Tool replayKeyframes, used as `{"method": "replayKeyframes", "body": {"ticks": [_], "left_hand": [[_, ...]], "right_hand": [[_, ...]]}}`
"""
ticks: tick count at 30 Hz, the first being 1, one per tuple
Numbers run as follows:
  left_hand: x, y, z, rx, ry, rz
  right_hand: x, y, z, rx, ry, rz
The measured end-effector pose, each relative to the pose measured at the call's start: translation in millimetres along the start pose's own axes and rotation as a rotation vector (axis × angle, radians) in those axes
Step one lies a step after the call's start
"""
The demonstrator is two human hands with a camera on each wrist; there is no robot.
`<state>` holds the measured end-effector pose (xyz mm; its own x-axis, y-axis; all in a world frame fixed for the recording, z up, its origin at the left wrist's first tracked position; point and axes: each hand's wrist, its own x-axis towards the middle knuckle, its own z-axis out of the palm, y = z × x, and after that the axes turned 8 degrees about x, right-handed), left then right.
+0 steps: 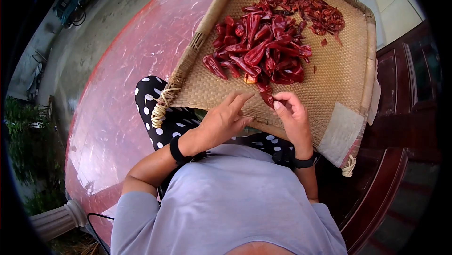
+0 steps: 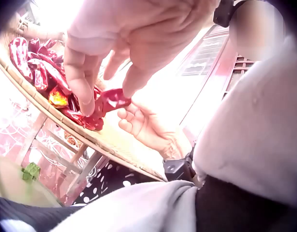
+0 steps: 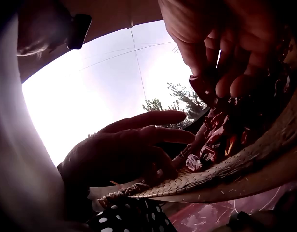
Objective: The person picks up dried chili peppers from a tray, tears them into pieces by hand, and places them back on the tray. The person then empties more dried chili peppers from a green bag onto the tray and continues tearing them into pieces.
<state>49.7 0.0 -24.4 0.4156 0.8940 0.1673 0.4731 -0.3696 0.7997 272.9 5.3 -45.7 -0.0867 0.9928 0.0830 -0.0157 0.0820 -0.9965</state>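
My right hand (image 1: 295, 116) pinches a dried red chili pepper (image 1: 267, 98) between thumb and fingers, over the near part of a woven bamboo tray (image 1: 212, 85). The pepper's far end meets the main heap of whole red chilies (image 1: 263, 43). To the left, my left hand (image 1: 221, 119) hovers near the tray's front rim, fingers extended and holding nothing. In the left wrist view the held pepper (image 2: 114, 99) overlaps the space between the left thumb and fingers. The right wrist view is dark, with the right hand (image 3: 226, 43) above the chilies.
Smaller, broken chili pieces (image 1: 325, 17) lie behind the heap. The tray sits over the person's lap, its front corner by a polka-dot trouser leg (image 1: 146, 99). A round table with a pink-red cover (image 1: 127, 71) stands on the left, dark red wooden doors (image 1: 395, 80) on the right.
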Motion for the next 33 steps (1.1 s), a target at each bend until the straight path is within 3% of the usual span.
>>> {"method": "replayKeyframes", "body": {"ticks": [2, 4, 6, 9, 12, 17, 25, 26, 28, 30, 33], "left_hand": [[1.9, -2.8, 1.7, -0.134, -0.014, -0.046], [2.6, -15.0, -0.2, -0.171, -0.152, -0.052], [-2.0, -19.1, -7.1, -0.039, -0.209, -0.068], [-9.8, -16.2, -24.3, 0.173, -0.297, -0.024], [-21.6, -25.8, -24.8, 0.314, -0.325, 0.037], [-34.7, -19.6, -24.0, 0.383, -0.318, 0.192], [-41.7, -51.2, -9.9, 0.498, -0.481, 0.21], [-44.1, -65.8, 1.1, 0.449, -0.344, 0.279], [-44.6, -63.8, 7.1, 0.468, -0.262, 0.292], [-44.5, -65.1, 9.5, 0.483, -0.438, 0.212], [-40.6, -61.6, 7.4, 0.443, -0.544, 0.207]], "right_hand": [[-5.4, -4.9, 8.5, 0.23, -0.169, 0.121], [-9.8, -6.2, 12.3, 0.242, -0.322, 0.227], [-5.8, 0.5, 14.2, 0.063, -0.309, 0.169], [4.6, 5.2, 16.7, -0.354, -0.085, -0.069], [17.1, 17.7, 16.5, -0.582, 0.073, -0.191], [27.1, 29.1, 20.1, -0.827, 0.063, -0.253], [31.1, 38.6, 20.0, -0.806, 0.094, -0.222], [30.2, 35.9, 18.7, -0.779, 0.081, -0.22], [28.4, 34.3, 16.5, -0.712, 0.09, -0.244], [22.3, 20.5, 15.0, -0.608, 0.067, -0.153], [15.9, 18.1, 4.5, -0.552, 0.077, -0.141]]}}
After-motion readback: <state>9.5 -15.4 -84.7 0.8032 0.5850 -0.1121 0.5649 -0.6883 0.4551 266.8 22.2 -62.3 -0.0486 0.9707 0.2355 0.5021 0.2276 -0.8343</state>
